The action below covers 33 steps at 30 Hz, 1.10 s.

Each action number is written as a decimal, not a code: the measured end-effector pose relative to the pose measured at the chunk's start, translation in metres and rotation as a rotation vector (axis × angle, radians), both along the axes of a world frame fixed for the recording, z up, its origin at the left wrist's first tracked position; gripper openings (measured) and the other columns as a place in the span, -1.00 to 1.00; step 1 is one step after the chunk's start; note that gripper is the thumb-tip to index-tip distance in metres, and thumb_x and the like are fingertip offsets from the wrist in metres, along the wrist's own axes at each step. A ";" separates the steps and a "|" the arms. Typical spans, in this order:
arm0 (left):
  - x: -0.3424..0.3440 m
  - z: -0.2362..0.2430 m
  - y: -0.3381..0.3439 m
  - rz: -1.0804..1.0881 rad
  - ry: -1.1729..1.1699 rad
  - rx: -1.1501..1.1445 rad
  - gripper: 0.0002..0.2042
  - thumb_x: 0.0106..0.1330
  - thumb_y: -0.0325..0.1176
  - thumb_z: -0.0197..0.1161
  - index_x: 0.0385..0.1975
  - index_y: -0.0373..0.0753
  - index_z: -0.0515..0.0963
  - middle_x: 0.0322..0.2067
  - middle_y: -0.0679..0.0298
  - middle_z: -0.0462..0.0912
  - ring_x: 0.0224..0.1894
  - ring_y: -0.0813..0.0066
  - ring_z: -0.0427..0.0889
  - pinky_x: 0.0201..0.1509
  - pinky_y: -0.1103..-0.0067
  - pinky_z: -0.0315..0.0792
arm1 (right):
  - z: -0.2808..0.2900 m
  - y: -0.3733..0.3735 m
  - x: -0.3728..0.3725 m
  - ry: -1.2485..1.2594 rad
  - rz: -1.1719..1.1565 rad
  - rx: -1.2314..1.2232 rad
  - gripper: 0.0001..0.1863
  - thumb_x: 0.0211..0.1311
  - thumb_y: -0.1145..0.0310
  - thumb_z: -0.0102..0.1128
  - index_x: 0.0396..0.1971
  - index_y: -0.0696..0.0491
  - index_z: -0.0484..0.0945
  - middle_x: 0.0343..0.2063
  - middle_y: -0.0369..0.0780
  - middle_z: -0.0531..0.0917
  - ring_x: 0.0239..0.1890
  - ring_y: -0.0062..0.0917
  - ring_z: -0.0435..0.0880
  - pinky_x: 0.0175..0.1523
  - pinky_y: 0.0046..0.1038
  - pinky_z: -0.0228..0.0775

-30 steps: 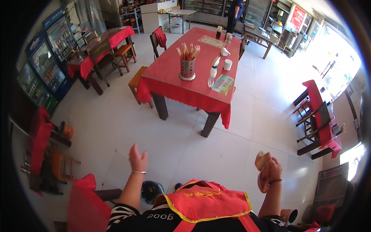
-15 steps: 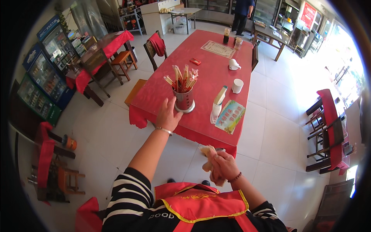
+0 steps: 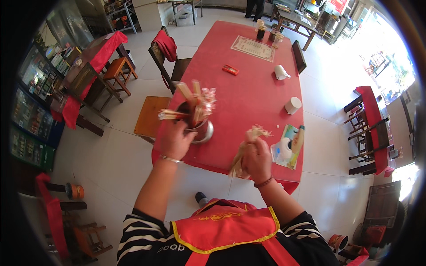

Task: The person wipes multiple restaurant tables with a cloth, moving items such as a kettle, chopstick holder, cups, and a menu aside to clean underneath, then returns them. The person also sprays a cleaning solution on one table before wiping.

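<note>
Fingers of the left hand (image 3: 174,142) curve against the near left side of a metal chopstick holder (image 3: 203,134), thumb set apart from them; blur hides the fingertips, and whether they grip firmly cannot be told. Fingers of the right hand (image 3: 258,158) are folded into a fist on a beige cloth (image 3: 237,165), which protrudes above and below the grasp. The chopstick holder is at the near left part of the table, its wrapped chopsticks (image 3: 195,99) fanning out from the mouth.

The surface is a long table under a glossy red tablecloth (image 3: 239,97). Along its right side are a clear bottle (image 3: 280,151) overlapping a green leaflet (image 3: 290,133), a white cup (image 3: 293,105) and, farther off, a small white pitcher (image 3: 281,72). A small red box (image 3: 230,69) lies near mid-table; beyond it are a printed sheet (image 3: 253,48) and a dark sauce bottle (image 3: 260,33).

Around the table extends a pale tiled floor (image 3: 328,137). At left are an orange-brown stool (image 3: 148,116), a wooden chair draped with red fabric (image 3: 165,45) and glass-door refrigerators (image 3: 29,108). At right, another red-covered table (image 3: 369,101) stands near a sunlit doorway (image 3: 384,53). A person in dark trousers (image 3: 254,9) stands beyond the far end.
</note>
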<state>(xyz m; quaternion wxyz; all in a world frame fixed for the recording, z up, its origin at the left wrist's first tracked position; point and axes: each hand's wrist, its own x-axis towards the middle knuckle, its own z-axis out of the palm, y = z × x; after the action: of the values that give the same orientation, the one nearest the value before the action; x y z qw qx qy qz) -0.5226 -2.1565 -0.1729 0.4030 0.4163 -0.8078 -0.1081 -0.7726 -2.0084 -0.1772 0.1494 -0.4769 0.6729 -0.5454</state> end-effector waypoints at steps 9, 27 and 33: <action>0.176 -0.007 -0.023 0.413 -0.040 0.280 -0.65 -0.05 -0.47 0.60 -0.27 -0.24 0.60 0.01 0.06 0.55 -0.05 0.07 0.62 -0.07 0.33 0.57 | -0.082 -0.099 0.027 1.010 0.569 0.140 -0.68 0.32 0.16 0.18 0.01 -0.06 0.62 0.02 -0.25 0.62 0.16 -0.24 0.50 0.42 -0.07 0.18; 0.197 -0.015 -0.024 0.517 0.034 0.476 -0.39 -0.06 -0.37 0.63 0.08 -0.27 0.60 0.13 -0.01 0.55 0.20 -0.10 0.52 0.34 0.17 0.37 | -0.125 -0.484 0.012 0.974 0.153 0.429 -0.52 0.57 -0.03 -0.21 0.28 -0.21 0.51 0.19 -0.16 0.57 0.28 -0.21 0.47 0.35 -0.13 0.29; 0.224 -0.002 -0.058 0.233 -0.155 0.334 -0.58 0.04 -0.46 0.57 -0.08 -0.26 0.61 0.16 0.02 0.53 0.17 0.05 0.55 0.24 0.33 0.44 | -0.101 -0.301 0.100 1.061 0.389 0.372 -0.55 0.55 0.14 -0.10 0.37 -0.39 0.44 0.10 -0.14 0.57 0.20 -0.18 0.50 0.21 -0.13 0.46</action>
<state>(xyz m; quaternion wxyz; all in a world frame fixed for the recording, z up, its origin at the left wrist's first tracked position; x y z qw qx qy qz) -0.2988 -2.2143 -0.1751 0.2748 0.5751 -0.7535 -0.1609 -0.6724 -2.3090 -0.2782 -0.0293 -0.7648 0.6400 -0.0681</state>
